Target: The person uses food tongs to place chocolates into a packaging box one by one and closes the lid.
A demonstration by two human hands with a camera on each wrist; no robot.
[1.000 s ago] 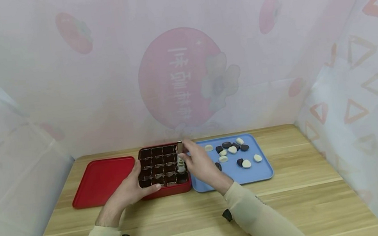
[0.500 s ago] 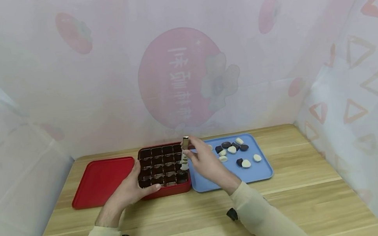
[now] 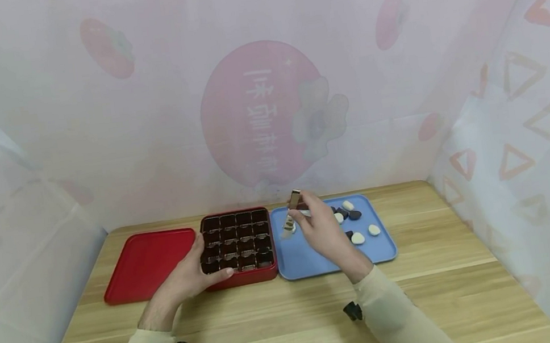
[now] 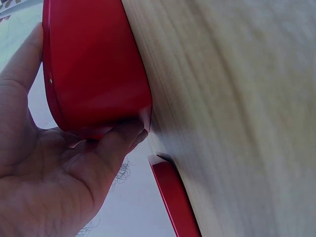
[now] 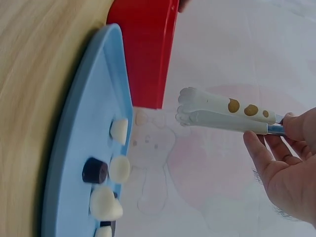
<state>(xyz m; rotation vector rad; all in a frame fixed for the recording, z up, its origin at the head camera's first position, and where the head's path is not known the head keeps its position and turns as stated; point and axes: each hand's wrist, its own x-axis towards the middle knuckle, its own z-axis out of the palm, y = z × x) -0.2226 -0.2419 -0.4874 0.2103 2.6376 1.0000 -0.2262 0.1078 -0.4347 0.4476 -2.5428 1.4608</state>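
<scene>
White, brown-spotted tongs over blue rectangular tray

Right hand pinches them, tips almost meeting, apparently empty; they have left the red compartmented box for the tray's left edge, seemingly shifting work there. Left hand grips the box near the desk's far edge.

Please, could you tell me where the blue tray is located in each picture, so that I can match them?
Head: the blue tray is below and right of centre, beside the red compartment box.
Left wrist: it is not visible.
Right wrist: it slants through the left half, down to the bottom edge.
Shared landmark: the red compartment box, in all three views.
</scene>
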